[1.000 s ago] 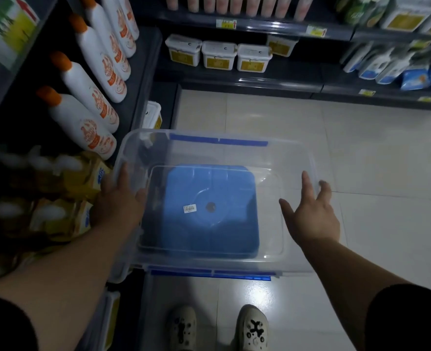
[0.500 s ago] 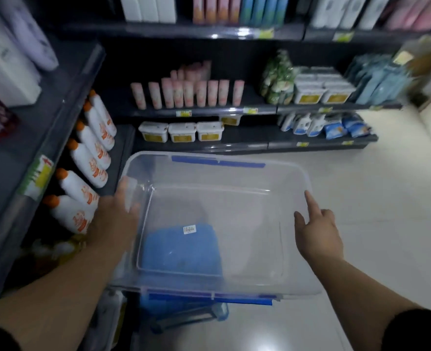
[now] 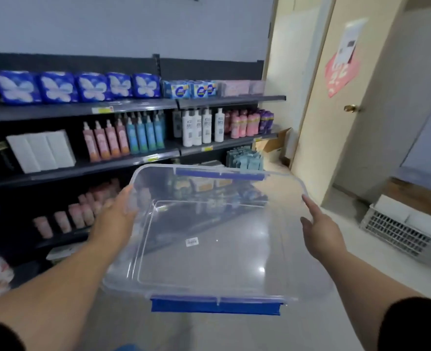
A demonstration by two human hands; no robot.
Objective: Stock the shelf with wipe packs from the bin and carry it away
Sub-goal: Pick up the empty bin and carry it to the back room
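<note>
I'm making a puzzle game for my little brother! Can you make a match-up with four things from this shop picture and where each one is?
Things
1. clear bin
2. gold doorknob
3. blue packs
4. white bottles

Places
A. on the top shelf
B. held between the left hand and right hand
C. on the door
D. on the second shelf down

Pairs: 1-B, 2-C, 3-A, 4-D
</note>
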